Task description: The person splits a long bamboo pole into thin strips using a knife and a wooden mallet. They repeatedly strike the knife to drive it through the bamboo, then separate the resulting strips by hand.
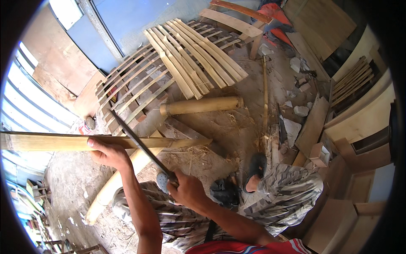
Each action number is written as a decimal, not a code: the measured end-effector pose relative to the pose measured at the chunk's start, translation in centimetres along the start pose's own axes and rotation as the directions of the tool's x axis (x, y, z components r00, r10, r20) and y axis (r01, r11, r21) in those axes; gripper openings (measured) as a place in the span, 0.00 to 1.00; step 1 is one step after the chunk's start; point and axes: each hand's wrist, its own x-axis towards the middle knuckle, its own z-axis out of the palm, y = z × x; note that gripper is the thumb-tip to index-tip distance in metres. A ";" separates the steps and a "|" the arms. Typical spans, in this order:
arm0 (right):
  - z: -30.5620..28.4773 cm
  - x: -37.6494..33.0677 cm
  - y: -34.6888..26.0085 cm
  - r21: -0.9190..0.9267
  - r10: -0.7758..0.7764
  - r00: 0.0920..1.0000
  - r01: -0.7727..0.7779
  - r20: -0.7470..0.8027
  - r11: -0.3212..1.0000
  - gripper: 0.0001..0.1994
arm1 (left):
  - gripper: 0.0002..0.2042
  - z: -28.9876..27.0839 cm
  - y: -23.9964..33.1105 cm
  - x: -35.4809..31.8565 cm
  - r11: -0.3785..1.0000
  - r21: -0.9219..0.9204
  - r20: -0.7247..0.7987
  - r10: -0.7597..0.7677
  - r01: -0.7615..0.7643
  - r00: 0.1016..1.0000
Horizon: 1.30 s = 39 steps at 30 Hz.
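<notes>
Two hands at work on one split bamboo length (105, 142), held level across the left half of the view, its tapered end pointing right. Left hand (108, 153) clamped around the bamboo from below, thumb on top. Right hand (186, 190) closed on the handle of a long blade (137, 143); the blade slants up and left from the fist and crosses the bamboo just right of the left hand, touching it.

Person sits low, knees in patterned trousers (287, 186), feet in dark sandals (256, 165) on a dirt floor (237, 122) strewn with shavings. A second, thicker pole (114, 182) lies under the held piece, angled down-left. A short round bamboo section (201, 105) rests on the ground beyond. Behind it, a fan of flat bamboo slats (194, 59) lies on a slatted frame (135, 89). Wooden boards and panels (363, 118) stand at right.
</notes>
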 end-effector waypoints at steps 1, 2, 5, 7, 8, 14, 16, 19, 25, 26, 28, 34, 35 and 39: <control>0.0 0.3 -0.8 -0.051 -0.049 0.999 0.048 -0.014 0.998 0.13 | 0.26 0.2 0.4 -0.4 1.000 -0.016 0.006 -0.007 0.007 1.000; 0.1 0.2 -0.3 -0.048 0.004 1.000 -0.005 -0.020 0.999 0.13 | 0.26 0.4 0.8 -0.8 0.999 -0.033 0.017 -0.017 0.018 1.000; 1.1 0.3 4.9 -0.064 0.111 0.991 -0.116 -0.081 0.991 0.13 | 0.25 0.3 0.6 -0.6 0.998 0.055 0.013 0.027 -0.028 1.000; 0.7 0.3 5.6 -0.054 0.104 0.988 -0.111 -0.110 0.992 0.13 | 0.25 0.4 0.5 -0.1 0.999 0.047 -0.017 0.028 -0.027 0.999; 0.5 0.1 4.7 -0.040 0.139 0.986 -0.143 -0.087 0.989 0.13 | 0.25 0.6 0.7 -0.3 1.000 0.027 -0.010 0.014 -0.014 1.000; 2.0 0.9 4.8 -0.112 0.121 0.988 -0.131 -0.093 0.985 0.14 | 0.25 0.6 1.1 -0.4 0.996 0.068 -0.030 0.066 -0.064 0.997; 1.7 0.9 8.3 -0.113 0.147 0.981 -0.161 -0.128 0.980 0.14 | 0.24 0.5 0.8 -0.2 0.998 0.043 -0.029 0.046 -0.045 0.999; 1.7 0.4 5.9 -0.078 0.136 0.987 -0.142 -0.083 0.987 0.14 | 0.24 0.0 1.0 -0.5 1.000 0.010 -0.017 0.007 -0.006 1.000; 2.0 0.8 6.7 -0.100 0.152 0.985 -0.160 -0.086 0.982 0.15 | 0.24 0.1 0.5 0.0 0.999 0.039 -0.031 0.028 -0.027 0.999; 1.9 0.8 9.2 -0.085 0.156 0.985 -0.162 -0.079 0.983 0.15 | 0.24 0.0 0.2 0.0 1.000 0.003 -0.022 -0.003 0.003 1.000; 1.7 0.7 10.0 -0.108 0.131 0.988 -0.140 -0.086 0.984 0.16 | 0.24 -0.2 0.1 -0.2 1.000 -0.002 -0.031 -0.029 0.029 0.999; 1.7 0.5 4.0 -0.156 0.124 0.992 -0.128 -0.033 0.979 0.16 | 0.24 -0.7 0.5 0.5 0.994 0.099 -0.045 0.055 -0.050 0.997; 2.0 0.4 7.0 -0.166 0.192 0.979 -0.200 -0.068 0.966 0.16 | 0.24 -0.6 0.7 0.6 0.996 0.079 -0.044 0.038 -0.035 0.998; 0.9 -1.0 13.4 -0.221 0.343 0.936 -0.353 -0.082 0.909 0.16 | 0.25 -0.9 0.7 1.0 0.999 0.027 -0.056 -0.037 0.039 0.998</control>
